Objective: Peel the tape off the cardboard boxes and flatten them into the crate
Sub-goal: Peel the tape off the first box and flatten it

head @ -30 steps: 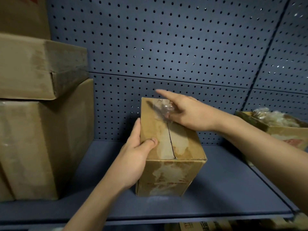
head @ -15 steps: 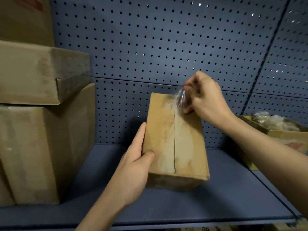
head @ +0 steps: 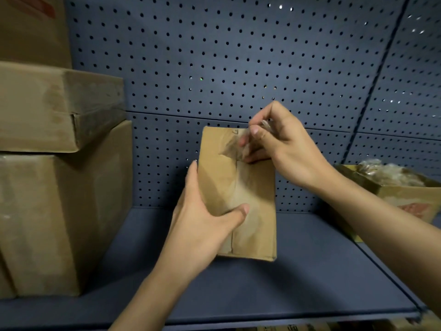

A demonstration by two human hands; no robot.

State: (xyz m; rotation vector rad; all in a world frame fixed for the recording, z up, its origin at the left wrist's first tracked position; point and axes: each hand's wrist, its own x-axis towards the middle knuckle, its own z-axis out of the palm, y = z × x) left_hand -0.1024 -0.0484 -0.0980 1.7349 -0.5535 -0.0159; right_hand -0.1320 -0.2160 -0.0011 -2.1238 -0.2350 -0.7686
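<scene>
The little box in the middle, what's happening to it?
A person at a blue shelf is peeling clear tape off the small cardboard box. The left hand grips the box by its left side to steady it, while the right hand pinches the tape at the far end of the top seam. The tape is partly lifted there, and the flaps are shut. Bigger boxes are stacked to the left.

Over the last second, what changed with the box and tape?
The right hand went from picking at the far edge with a straight finger to pinching the clear tape and peeling it up. The small box tipped, its taped face now toward the camera. The left hand kept gripping its left side; the stacked boxes stayed put.
</scene>
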